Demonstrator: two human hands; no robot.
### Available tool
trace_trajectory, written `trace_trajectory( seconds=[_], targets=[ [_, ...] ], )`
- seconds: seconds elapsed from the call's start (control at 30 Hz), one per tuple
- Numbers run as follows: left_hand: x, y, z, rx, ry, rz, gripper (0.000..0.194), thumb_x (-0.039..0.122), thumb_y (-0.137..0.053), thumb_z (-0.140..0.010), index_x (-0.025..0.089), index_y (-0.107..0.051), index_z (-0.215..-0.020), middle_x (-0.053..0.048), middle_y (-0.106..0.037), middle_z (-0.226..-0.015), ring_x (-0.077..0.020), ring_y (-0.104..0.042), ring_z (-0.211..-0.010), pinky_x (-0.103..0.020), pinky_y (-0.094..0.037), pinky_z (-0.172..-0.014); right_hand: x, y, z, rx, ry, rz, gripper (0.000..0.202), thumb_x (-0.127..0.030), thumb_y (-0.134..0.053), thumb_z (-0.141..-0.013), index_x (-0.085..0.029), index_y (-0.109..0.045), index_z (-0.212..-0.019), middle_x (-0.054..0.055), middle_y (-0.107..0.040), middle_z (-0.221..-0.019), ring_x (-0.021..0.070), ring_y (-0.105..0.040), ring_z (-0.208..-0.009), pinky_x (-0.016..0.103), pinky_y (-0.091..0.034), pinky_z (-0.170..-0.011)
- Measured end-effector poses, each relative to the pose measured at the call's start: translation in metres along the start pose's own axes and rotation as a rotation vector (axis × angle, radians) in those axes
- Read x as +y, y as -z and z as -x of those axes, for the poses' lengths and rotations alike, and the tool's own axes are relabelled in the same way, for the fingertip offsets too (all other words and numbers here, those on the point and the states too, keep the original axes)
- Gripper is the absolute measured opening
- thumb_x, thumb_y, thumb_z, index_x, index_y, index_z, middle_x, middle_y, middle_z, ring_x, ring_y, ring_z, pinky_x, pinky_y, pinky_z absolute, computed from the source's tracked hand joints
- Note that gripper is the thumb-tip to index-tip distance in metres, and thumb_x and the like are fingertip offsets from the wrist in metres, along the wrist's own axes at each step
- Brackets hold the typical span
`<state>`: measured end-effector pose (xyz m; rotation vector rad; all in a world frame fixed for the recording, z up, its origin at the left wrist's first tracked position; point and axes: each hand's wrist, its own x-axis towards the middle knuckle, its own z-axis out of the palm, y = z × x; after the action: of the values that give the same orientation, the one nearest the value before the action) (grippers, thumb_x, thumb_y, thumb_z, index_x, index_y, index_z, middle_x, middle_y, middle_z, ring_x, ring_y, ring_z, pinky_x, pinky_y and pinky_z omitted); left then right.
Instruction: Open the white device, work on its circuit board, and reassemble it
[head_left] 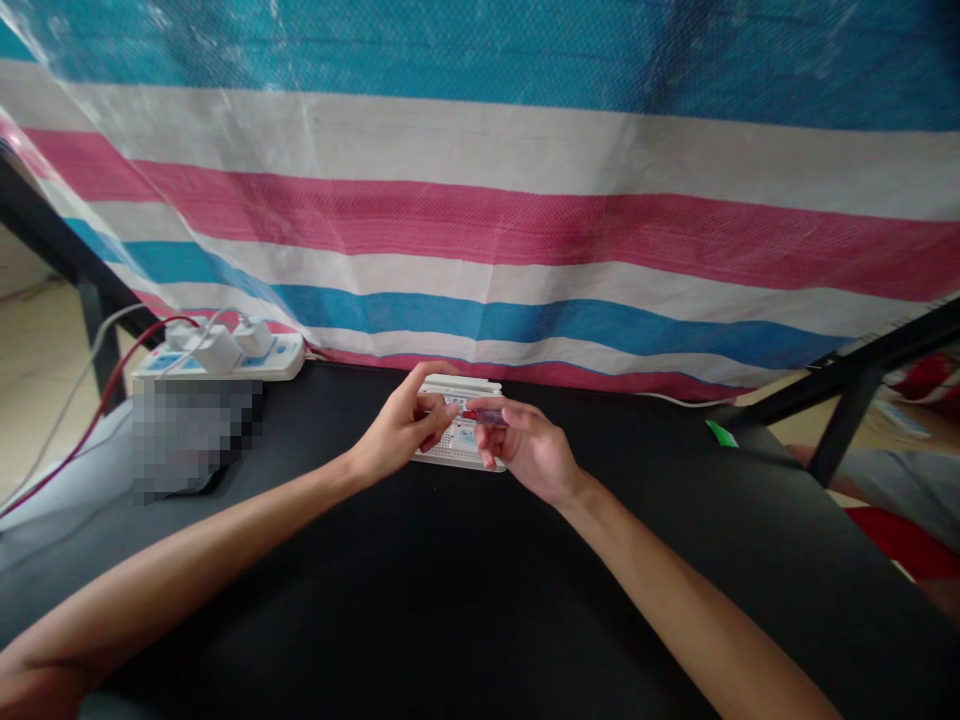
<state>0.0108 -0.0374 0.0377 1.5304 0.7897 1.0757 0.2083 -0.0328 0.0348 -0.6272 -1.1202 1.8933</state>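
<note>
A white flat plastic device (469, 457) with vent slots and a label, possibly a router lying underside up, rests on the black table near its back edge. My left hand (405, 420) grips its left side, one finger reaching along the far edge and the others curled over the top. Between the fingers of my right hand (536, 445) is a small screwdriver (487, 416) with a clear purplish handle and a red part toward the left. It lies nearly level over the device; its tip is hidden near my left fingertips.
A white power strip (289, 360) with plugs and cables stands at the back left, beside a dark, pixelated object (202, 440). A small green packet (721, 433) lies at the right. Behind hangs a striped plastic sheet (480, 230); black metal legs (832, 430) flank the table (450, 600).
</note>
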Motion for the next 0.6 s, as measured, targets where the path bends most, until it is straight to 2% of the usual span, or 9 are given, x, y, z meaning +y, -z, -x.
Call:
trace_trajectory(
  seconds=[0.1,0.2,0.27,0.4,0.47,0.6],
  targets=[
    [-0.007,0.004,0.0,0.072,-0.032,-0.189,0.046,0.049,-0.05,-0.1,0.023,-0.038,-0.135,0.003,-0.056,-0.075,-0.0102,-0.052,-0.059,-0.02,-0.041,-0.053,-0.003,0.005,-0.002,0.09,0.051,0.05,0.03,-0.041,-0.075,-0.074,-0.016,-0.076,-0.089,0.001,-0.067,-0.061,0.013,-0.059,-0.044,0.024,-0.047,-0.043],
    [-0.017,0.014,-0.001,0.139,-0.112,-0.572,0.043,0.049,-0.043,-0.102,0.022,-0.044,-0.136,-0.007,-0.063,-0.105,-0.0198,-0.063,-0.094,-0.034,-0.053,-0.081,-0.018,0.02,-0.005,0.222,0.143,0.235,0.024,-0.036,-0.076,-0.073,-0.014,-0.076,-0.084,0.001,-0.066,-0.057,0.0123,-0.057,-0.04,0.023,-0.045,-0.04],
    [-0.026,0.021,-0.001,0.081,-0.13,-0.835,0.044,0.05,-0.041,-0.102,0.022,-0.049,-0.135,-0.011,-0.061,-0.123,-0.0264,-0.059,-0.115,-0.046,-0.047,-0.1,-0.03,0.032,-0.007,0.309,0.172,0.347,0.024,-0.037,-0.076,-0.073,-0.014,-0.075,-0.079,0.002,-0.064,-0.052,0.0119,-0.054,-0.036,0.022,-0.041,-0.035],
    [-0.046,0.03,0.003,-0.073,-0.143,-1.19,0.061,0.062,-0.043,-0.098,0.025,-0.045,-0.146,-0.015,-0.041,-0.153,-0.0368,-0.037,-0.142,-0.06,-0.029,-0.116,-0.046,0.051,-0.007,0.47,0.189,0.506,0.027,-0.039,-0.073,-0.071,-0.013,-0.072,-0.07,0.001,-0.058,-0.044,0.0105,-0.047,-0.03,0.021,-0.031,-0.03],
    [-0.051,0.032,0.005,-0.116,-0.148,-1.264,0.065,0.065,-0.041,-0.097,0.026,-0.044,-0.148,-0.016,-0.036,-0.156,-0.0378,-0.033,-0.145,-0.06,-0.028,-0.116,-0.049,0.055,-0.007,0.509,0.175,0.571,0.027,-0.04,-0.072,-0.07,-0.012,-0.072,-0.068,0.001,-0.058,-0.043,0.0099,-0.046,-0.028,0.02,-0.029,-0.03],
    [-0.052,0.032,0.005,-0.146,-0.182,-1.328,0.067,0.068,-0.038,-0.097,0.024,-0.046,-0.147,-0.018,-0.042,-0.151,-0.0376,-0.038,-0.141,-0.057,-0.034,-0.113,-0.047,0.058,-0.008,0.5,0.15,0.628,0.028,-0.041,-0.07,-0.071,-0.013,-0.071,-0.069,0.001,-0.058,-0.043,0.0101,-0.046,-0.028,0.02,-0.029,-0.03]
  ],
)
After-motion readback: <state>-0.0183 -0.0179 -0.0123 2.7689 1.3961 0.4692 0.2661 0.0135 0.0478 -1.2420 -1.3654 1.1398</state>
